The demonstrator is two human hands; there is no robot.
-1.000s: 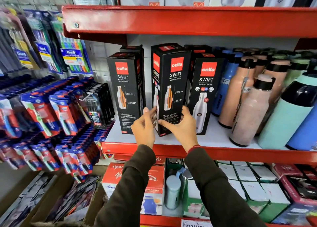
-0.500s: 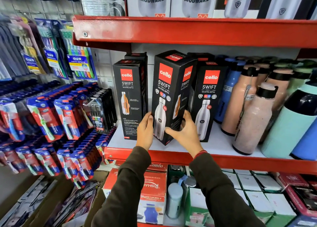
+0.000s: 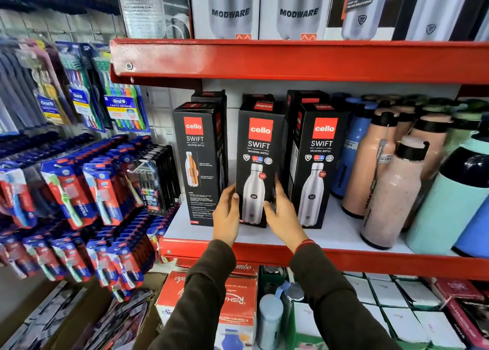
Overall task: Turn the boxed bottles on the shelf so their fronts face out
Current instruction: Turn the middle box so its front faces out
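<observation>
Middle box (image 3: 258,162) squared on shelf (image 3: 264,240), front outward.
My left hand (image 3: 225,214) and right hand (image 3: 283,212) clamped its lower sides, to align it with neighbouring right box (image 3: 318,162).

Toothbrush packs (image 3: 79,191) left; loose bottles (image 3: 391,191) right.

The single head-worn view looks forward and slightly down, close to the red metal shelf (image 3: 344,257) at 12 o'clock.
</observation>
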